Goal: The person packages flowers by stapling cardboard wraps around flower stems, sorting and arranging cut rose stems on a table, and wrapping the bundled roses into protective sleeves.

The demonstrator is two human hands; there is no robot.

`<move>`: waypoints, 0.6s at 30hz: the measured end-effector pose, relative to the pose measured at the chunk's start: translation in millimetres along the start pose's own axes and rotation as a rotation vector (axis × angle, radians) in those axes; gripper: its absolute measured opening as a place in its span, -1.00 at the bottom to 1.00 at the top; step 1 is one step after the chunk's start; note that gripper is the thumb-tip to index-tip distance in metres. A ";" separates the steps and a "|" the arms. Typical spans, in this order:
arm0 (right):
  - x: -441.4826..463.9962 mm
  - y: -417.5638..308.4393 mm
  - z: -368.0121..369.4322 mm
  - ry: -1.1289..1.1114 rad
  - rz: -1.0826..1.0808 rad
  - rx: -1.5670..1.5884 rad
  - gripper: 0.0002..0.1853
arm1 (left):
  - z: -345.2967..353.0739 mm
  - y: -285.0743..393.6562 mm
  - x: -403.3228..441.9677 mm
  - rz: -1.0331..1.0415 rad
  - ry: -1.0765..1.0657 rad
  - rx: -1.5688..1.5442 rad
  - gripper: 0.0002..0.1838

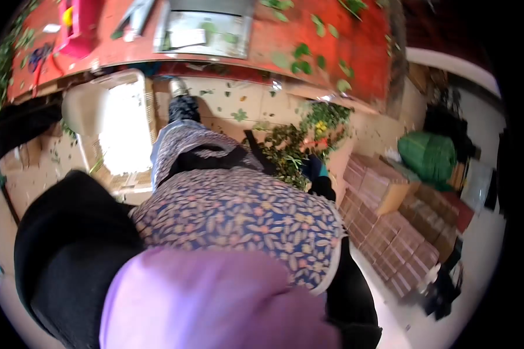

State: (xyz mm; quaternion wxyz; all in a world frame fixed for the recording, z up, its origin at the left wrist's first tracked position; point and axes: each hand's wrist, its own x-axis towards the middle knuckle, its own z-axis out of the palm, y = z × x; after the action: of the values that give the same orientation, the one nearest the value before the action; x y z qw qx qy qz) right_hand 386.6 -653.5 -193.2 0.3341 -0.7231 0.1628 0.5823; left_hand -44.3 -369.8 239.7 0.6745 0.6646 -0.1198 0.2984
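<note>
Neither of my hands shows. A black sleeve (78, 256) fills the lower left, and another black sleeve (355, 291) runs down at the lower right; what either hand touches is hidden. Between them lie a flowered apron (233, 203) and purple cloth (209, 296). Beyond my body stands a red table (262, 41) with a metal-framed tray (239, 35), loose green leaves (301, 58), grey-handled scissors or a similar tool (135, 17) and a pink holder (78, 32) on it.
A pale basket (148, 107) with a bright white inside stands left of my leg. Leafy cuttings (285, 145) lie on the floor to the right. Farther right are stacked wrapped boxes (384, 238) and a green bundle (428, 154). Leaves are scattered over the tiles.
</note>
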 end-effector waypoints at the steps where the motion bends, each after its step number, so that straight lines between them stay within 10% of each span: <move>1: 8.5 31.6 -29.6 -0.039 -0.016 -0.028 -0.62 | 19.0 -9.3 1.0 0.008 -0.012 -0.038 -0.79; 5: -15.8 116.7 -77.4 -0.035 0.006 0.027 -0.53 | 87.3 -21.6 -2.5 0.019 -0.042 -0.113 -0.79; 6: 32.4 159.0 -137.5 -0.478 -0.152 -0.247 -0.45 | 103.4 -20.9 -0.9 0.009 -0.037 -0.107 -0.79; 13: -4.1 174.8 -84.0 -0.140 0.110 0.231 -0.71 | 151.2 -57.7 4.9 -0.053 0.004 -0.086 -0.78; 18: 30.8 142.8 -32.0 -0.099 0.047 -0.042 -0.74 | 161.6 -72.6 5.0 -0.075 0.034 -0.051 -0.77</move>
State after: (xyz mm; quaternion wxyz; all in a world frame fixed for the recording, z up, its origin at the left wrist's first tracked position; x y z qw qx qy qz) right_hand 329.2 -773.7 -261.2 0.3128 -0.6963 0.1508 0.6281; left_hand 38.5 -520.5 196.8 0.7039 0.6461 -0.0909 0.2808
